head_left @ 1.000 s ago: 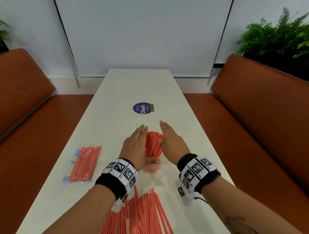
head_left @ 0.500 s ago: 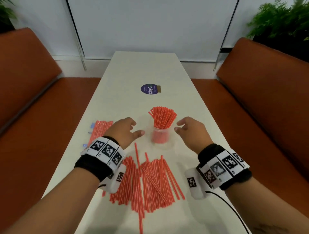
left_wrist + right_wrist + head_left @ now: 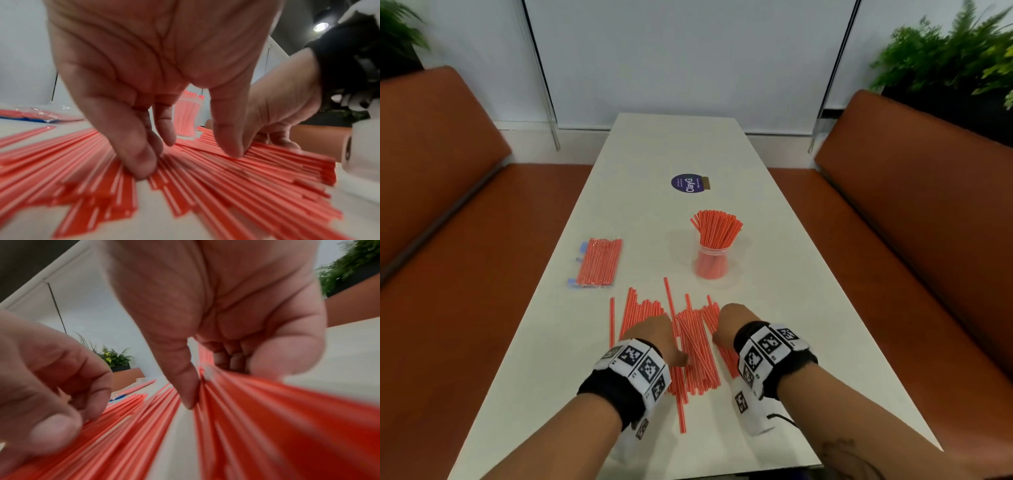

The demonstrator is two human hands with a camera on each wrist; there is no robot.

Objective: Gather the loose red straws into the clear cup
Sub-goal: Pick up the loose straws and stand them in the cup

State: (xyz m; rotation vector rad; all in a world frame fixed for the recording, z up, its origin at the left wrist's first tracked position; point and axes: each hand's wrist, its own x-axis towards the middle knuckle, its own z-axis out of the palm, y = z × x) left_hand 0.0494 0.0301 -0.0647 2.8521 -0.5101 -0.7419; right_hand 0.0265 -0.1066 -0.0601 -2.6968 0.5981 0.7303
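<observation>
From the head view, the left hand and right hand rest on the loose red straws spread on the table, short of the clear cup, already crowded.

Left wrist view: fingers bent, tips pressing straws, nothing enclosed.

Right wrist view: fingers curl around a bunch; a loose hold could scatter it or tip the cup.

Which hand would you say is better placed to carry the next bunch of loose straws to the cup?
Probably the right hand: it already pinches loose straws and lies nearer the clear cup.
</observation>
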